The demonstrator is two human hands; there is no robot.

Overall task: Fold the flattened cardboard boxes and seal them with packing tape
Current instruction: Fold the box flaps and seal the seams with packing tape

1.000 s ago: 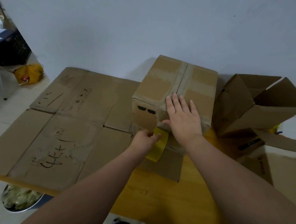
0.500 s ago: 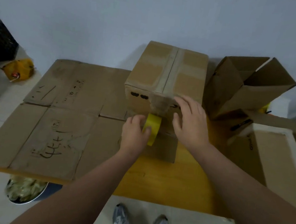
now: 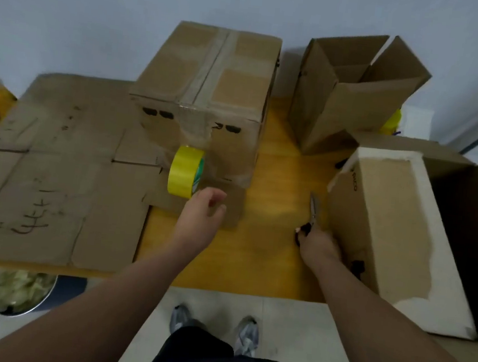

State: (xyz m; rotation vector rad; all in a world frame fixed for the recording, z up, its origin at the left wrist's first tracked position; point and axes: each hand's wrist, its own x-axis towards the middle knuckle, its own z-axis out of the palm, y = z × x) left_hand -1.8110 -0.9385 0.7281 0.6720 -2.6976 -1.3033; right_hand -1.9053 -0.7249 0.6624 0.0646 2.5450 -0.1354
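The sealed box (image 3: pixel 205 94) is sitting at the middle of the desk (image 3: pixel 275 190), toward its far edge, with a taped seam running down its top. A strip of tape (image 3: pixel 195 135) is coming down over the box's front face, and the yellow tape roll (image 3: pixel 185 172) is hanging on edge at the end of it, against the lower part of that face.

The left hand (image 3: pixel 203 214) is reaching in just below and to the right of the roll. Its fingers are relaxed and loosely spread, holding nothing. One fingertip is sitting right at the roll's lower rim, but whether it is touching cannot be told.

The right hand (image 3: pixel 318 243) is well apart from the roll, toward the desk's right edge. Its fingers are curling around the dark handles of the scissors (image 3: pixel 312 210), whose blades are pointing away toward the far edge. The hand is lying just beside a white-edged box (image 3: pixel 383 225), which is taking up the near right corner.

The flattened cardboard (image 3: pixel 57 161) is covering the left half of the desk and reaching past its left edge. An open box (image 3: pixel 356 87) is standing at the far right corner, flaps up. On the floor below the near edge, a bin (image 3: pixel 19 295) is showing at the left, and a pair of shoes (image 3: pixel 242 333) in the middle.
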